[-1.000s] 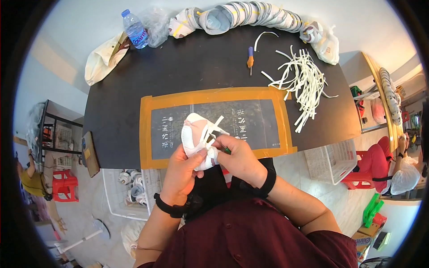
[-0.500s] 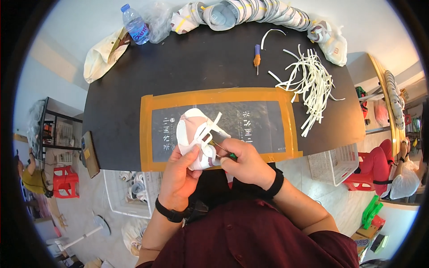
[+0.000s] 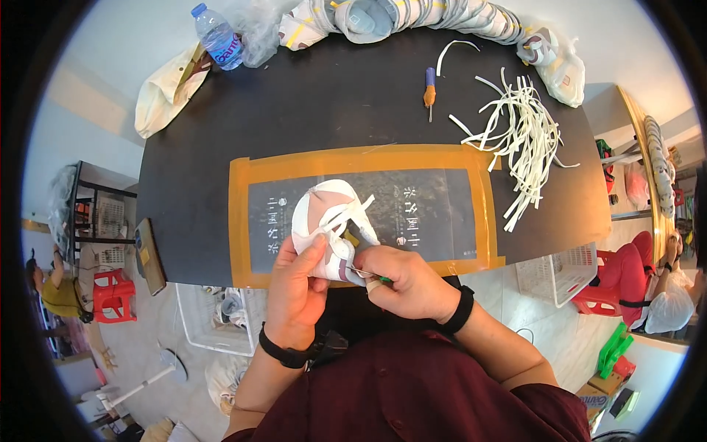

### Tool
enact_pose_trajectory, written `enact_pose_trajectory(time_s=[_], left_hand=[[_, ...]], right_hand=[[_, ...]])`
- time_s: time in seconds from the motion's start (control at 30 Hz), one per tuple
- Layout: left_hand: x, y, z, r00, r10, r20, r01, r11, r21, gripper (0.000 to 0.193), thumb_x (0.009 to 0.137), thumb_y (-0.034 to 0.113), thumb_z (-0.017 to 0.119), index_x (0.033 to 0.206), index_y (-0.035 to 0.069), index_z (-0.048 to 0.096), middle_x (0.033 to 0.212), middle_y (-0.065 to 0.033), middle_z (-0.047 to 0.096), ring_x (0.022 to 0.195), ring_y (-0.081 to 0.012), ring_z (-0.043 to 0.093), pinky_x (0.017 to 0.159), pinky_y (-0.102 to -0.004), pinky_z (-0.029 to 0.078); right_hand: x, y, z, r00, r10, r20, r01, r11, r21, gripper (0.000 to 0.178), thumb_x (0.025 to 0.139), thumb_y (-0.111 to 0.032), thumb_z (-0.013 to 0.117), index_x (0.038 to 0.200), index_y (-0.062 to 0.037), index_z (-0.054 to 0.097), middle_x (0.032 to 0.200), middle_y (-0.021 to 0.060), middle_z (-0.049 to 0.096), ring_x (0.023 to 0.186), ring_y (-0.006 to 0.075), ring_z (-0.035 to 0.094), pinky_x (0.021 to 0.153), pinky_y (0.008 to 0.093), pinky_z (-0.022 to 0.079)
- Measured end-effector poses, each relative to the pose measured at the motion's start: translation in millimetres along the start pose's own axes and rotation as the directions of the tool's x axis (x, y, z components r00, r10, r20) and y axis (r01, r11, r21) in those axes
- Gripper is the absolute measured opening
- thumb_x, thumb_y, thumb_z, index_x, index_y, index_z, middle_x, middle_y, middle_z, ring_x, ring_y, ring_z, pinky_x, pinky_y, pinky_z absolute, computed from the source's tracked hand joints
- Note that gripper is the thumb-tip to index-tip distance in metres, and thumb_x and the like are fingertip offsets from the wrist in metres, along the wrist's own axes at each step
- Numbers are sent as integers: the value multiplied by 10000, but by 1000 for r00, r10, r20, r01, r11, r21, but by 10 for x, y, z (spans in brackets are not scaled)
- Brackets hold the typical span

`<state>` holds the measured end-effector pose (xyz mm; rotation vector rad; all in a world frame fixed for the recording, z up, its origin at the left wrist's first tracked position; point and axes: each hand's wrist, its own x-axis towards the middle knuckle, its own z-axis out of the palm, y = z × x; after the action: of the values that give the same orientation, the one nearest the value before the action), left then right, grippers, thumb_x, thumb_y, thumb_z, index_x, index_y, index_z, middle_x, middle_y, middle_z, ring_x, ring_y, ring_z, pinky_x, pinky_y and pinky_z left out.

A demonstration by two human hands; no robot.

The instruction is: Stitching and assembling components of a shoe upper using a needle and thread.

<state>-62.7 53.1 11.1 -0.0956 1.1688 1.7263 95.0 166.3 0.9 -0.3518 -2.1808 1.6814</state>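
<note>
A white and dusty-pink shoe upper (image 3: 317, 206) is gripped in my left hand (image 3: 296, 295), thumb on its side, above the taped panel (image 3: 287, 173) at the table's near edge. A white flat lace (image 3: 345, 215) runs through its front, one end sticking up. My right hand (image 3: 416, 283) is closed round a thin metal tool with a green handle (image 3: 385, 279), mostly hidden in the fingers. Its shaft lies against the near right side of the upper; its tip is hidden.
Loose white laces (image 3: 526, 136) lie in a heap at right, beside a screwdriver (image 3: 430, 94). Stacked shoe uppers (image 3: 412, 16) line the back, with a water bottle (image 3: 219, 40) at left. White crates (image 3: 221, 335) stand below the table; other people sit at both sides.
My right hand and the tool have moved down along the upper's side, toward me. The lace loop lies closer to the upper. My left hand keeps its hold; the view has shifted slightly.
</note>
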Motion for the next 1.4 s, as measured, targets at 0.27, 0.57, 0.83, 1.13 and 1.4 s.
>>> enact_pose_trajectory(time_s=[0.27, 0.57, 0.83, 1.13, 1.4], left_hand=[[-10, 49, -67, 997, -31, 64, 26, 997, 76, 241, 931, 113, 651, 1167, 117, 600, 961, 0, 678, 703, -42, 606, 440, -175, 353], [-117, 47, -405, 936, -158, 315, 248, 930, -270, 353, 986, 187, 558, 1311, 54, 516, 1088, -85, 673, 847, -125, 663, 437, -194, 421], [-328, -2, -312, 892, -83, 445, 191, 960, -203, 499, 955, 217, 602, 1381, 14, 440, 1138, -155, 659, 875, -168, 671, 461, -200, 470], [-429, 258, -424, 873, -189, 449, 29, 940, 341, 415, 930, 205, 633, 1289, 31, 520, 1017, -106, 633, 613, -105, 555, 407, -219, 360], [-333, -61, -269, 749, 167, 641, 127, 913, -387, 740, 912, 552, 574, 1422, 35, 431, 1326, -176, 564, 1197, -295, 561, 1033, -467, 450]], right_hand=[[-56, -6, 42, 1000, 1, -15, -2, 998, -68, 192, 806, 34, 567, 989, -23, 580, 940, 121, 617, 844, 300, 618, 740, 335, 496], [-313, -198, -73, 890, 293, -349, -101, 874, 476, 91, 960, -68, 529, 1019, -35, 590, 1001, 25, 640, 939, 100, 574, 872, 275, 457], [-286, -332, -272, 883, 393, -257, -200, 810, 551, 147, 981, -145, 518, 1057, -47, 597, 992, 9, 629, 954, 88, 528, 865, 264, 433], [-204, -434, -333, 925, 332, 183, -379, 793, 477, 169, 999, -240, 580, 1060, -82, 583, 814, -69, 533, 608, 5, 363, 520, 176, 276], [-127, -411, 49, 954, 274, -119, 29, 312, 950, 173, 1018, -220, 547, 1129, -89, 536, 749, -70, 508, 530, 6, 329, 520, 175, 338]])
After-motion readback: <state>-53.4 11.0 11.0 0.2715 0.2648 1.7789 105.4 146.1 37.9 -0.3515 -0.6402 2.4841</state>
